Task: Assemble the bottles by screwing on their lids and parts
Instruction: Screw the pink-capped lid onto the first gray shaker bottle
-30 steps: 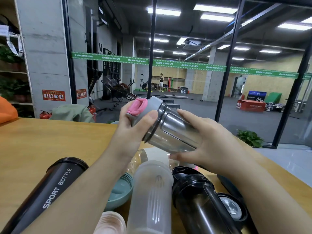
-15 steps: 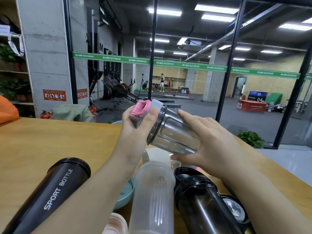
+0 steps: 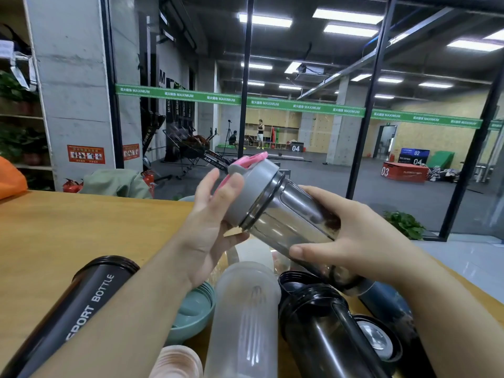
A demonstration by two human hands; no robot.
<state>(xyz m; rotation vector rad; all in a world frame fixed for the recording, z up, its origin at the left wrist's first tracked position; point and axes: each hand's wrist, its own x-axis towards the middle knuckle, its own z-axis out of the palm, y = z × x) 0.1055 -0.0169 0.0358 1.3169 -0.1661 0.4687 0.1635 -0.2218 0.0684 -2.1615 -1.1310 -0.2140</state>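
**Fingers on the grey lid, bottle tilted toward eleven o'clock**

The left hand's fingers (image 3: 208,184) stand nearly straight against the near side of the grey lid (image 3: 251,192), with the thumb tucked under its lower rim; the left hand (image 3: 207,230) looks loosened around the lid, not clamped on it, so I judge it is between twists. The lid carries a pink flip cap (image 3: 249,160) on its far end and sits on the mouth of the smoky clear bottle (image 3: 289,222), a dark ring showing at the join. Whether the thread is fully home cannot be told.

The right hand (image 3: 354,238) wraps the bottle's lower body, fingers over the top and thumb beneath, holding it firmly. The bottle's long axis runs from the right hand at about four o'clock up to the lid at about eleven, so the lid lies just at the left fingertips, and the left hand is the nearer one for the next turn. Nothing is seen inside this bottle.

Below, on the wooden table (image 3: 81,227), lie the other parts: a black bottle marked SPORT BOTTLE (image 3: 90,304) at seven o'clock, open-mouthed; a frosted bottle (image 3: 245,317) at six with a wire whisk faintly visible inside; a dark bottle (image 3: 327,331) at five; a teal lid (image 3: 191,315) and a pale pink lid (image 3: 174,361) beside them.
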